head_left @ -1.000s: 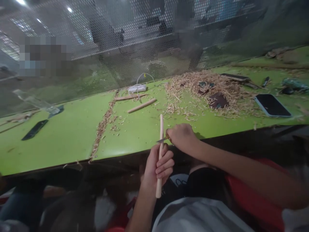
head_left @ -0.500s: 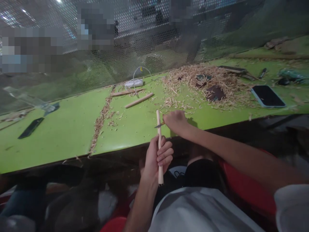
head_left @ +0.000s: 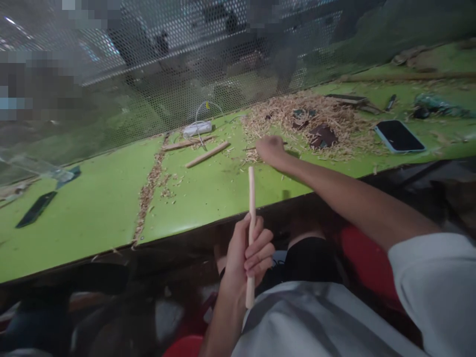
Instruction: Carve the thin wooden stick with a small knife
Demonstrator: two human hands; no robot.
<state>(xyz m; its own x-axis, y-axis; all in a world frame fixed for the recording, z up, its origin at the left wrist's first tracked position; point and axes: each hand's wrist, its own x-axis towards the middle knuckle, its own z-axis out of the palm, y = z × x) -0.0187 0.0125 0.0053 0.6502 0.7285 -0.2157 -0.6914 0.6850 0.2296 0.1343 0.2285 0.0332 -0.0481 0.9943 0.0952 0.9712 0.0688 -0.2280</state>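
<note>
Left hand (head_left: 247,253) wrapped round stick (head_left: 251,218), lower centre of frame, pointing up. Right hand (head_left: 270,148) fisted on small knife, out over table (head_left: 92,208) near shavings pile (head_left: 316,119), blade off wood. Stick looks mostly smooth, reckon tidying strokes left.

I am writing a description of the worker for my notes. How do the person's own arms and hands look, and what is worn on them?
Both hands are bare: no gloves, rings or watch show. The left hand and its forearm are uncovered as far as the view goes. The right hand and forearm are bare too; a short, loose, light grey sleeve covers the upper right arm. No markings show on it.
</note>
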